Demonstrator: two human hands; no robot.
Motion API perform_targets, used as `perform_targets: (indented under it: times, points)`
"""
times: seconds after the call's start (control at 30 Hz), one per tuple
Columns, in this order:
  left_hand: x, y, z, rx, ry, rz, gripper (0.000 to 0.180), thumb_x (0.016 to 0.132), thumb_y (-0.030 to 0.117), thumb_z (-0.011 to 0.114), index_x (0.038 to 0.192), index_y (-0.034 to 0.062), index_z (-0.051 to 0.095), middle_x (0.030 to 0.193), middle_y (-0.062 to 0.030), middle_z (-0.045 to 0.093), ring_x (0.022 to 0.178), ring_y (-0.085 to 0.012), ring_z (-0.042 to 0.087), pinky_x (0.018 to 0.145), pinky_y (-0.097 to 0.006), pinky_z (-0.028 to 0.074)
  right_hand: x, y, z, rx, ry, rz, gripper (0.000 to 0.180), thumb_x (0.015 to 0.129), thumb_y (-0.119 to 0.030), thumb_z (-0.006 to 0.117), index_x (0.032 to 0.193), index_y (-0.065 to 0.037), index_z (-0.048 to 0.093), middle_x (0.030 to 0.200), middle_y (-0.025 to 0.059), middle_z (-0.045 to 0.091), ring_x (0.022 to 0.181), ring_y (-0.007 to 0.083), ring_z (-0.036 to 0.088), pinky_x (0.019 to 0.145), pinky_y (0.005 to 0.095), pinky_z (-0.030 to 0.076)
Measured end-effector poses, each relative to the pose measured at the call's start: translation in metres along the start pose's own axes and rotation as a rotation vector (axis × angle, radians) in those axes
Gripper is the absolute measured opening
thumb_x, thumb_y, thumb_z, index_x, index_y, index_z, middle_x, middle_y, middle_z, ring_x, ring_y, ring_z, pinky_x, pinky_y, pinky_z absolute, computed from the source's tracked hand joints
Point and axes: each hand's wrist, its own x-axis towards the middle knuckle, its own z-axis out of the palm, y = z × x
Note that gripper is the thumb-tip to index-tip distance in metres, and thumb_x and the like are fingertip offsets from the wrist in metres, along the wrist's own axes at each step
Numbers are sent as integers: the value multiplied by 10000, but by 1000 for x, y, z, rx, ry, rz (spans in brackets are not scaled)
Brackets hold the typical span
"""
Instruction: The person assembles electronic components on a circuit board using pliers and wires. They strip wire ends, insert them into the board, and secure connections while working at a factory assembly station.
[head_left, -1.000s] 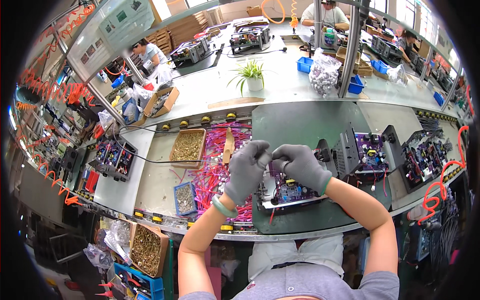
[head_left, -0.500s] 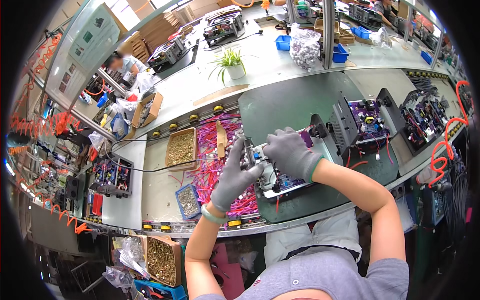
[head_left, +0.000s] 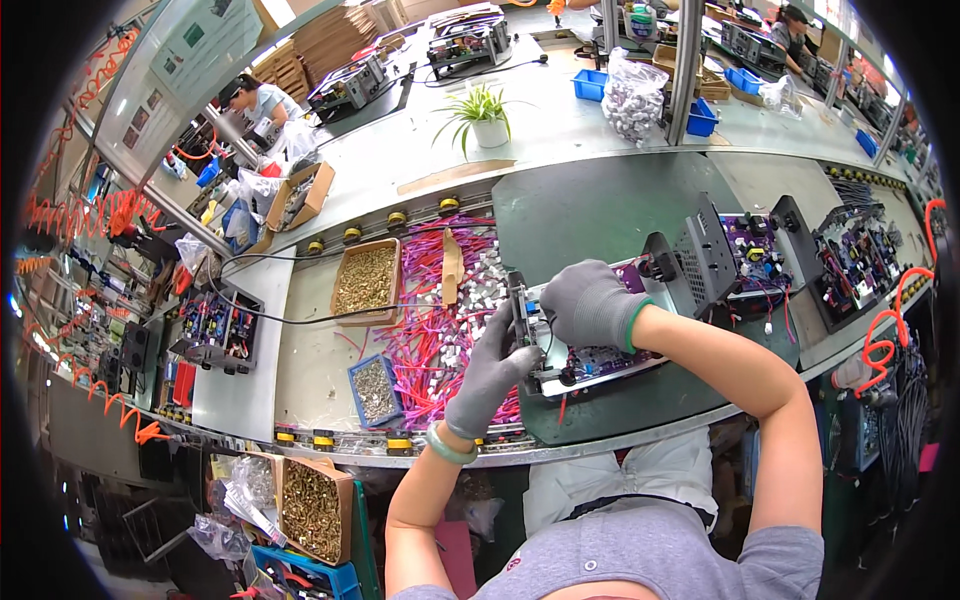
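My left hand (head_left: 488, 380), in a grey glove, grips the dark end panel (head_left: 519, 305) of an open metal chassis (head_left: 585, 384), thumb on the near side and fingers along the panel's outer side. My right hand (head_left: 590, 305), also gloved, is curled over the inside of the chassis just right of that panel. Its fingertips are bent down, and what they hold, if anything, is hidden. Part of a purple circuit board (head_left: 630, 277) shows beyond the right hand. The chassis lies on a dark green mat (head_left: 560, 215).
Pink and purple wires with white connectors (head_left: 425, 350) lie left of the chassis, beside a box of brass-coloured parts (head_left: 366, 280) and a blue tray of small metal parts (head_left: 374, 390). Another open chassis (head_left: 745, 250) stands to the right. A black cable (head_left: 300, 321) crosses the left side.
The view has shifted slightly, moving the scene a little to the right. My left hand now sits lower along the end panel, showing more of it. My right hand stays curled over the chassis.
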Motion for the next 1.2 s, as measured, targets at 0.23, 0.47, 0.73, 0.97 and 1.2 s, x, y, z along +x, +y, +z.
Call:
perform_targets:
  times: [0.23,0.47,0.73,0.97,1.2]
  points:
    - [5,-10,10,-22,76,68,664,850,-31,552,1483,11,358,1135,-34,564,991,-92,566,868,-263,498,3,-3,31,76,231,-19,179,735,-203,666,833,-80,752,822,151,723,811,330,716,816,424,513]
    - [11,-20,3,103,70,154,605,863,21,584,1440,-18,410,1144,-58,584,938,-94,579,830,-257,501,-3,0,39,132,317,-14,146,747,-182,650,814,-91,743,815,149,705,835,346,696,824,444,519]
    - [30,-49,-76,-300,240,30,420,1033,299,554,1351,25,562,1063,-38,659,868,-121,635,772,-289,549,-53,25,9,298,530,-260,347,847,-155,669,1172,-54,600,988,147,655,967,345,640,834,464,507]
    - [129,-158,-169,1018,579,-23,229,873,244,619,1024,144,760,1033,-172,733,1010,-317,701,869,-412,550,-93,72,38,68,822,-239,264,828,-107,677,1091,-118,653,908,70,666,894,285,644,814,428,467]
    - [177,-130,-122,1614,236,-363,272,842,189,618,1068,123,755,1127,-156,722,1050,-343,699,887,-455,555,-95,80,46,162,821,-228,168,839,-134,689,1007,-141,697,895,28,682,887,235,652,821,412,466]
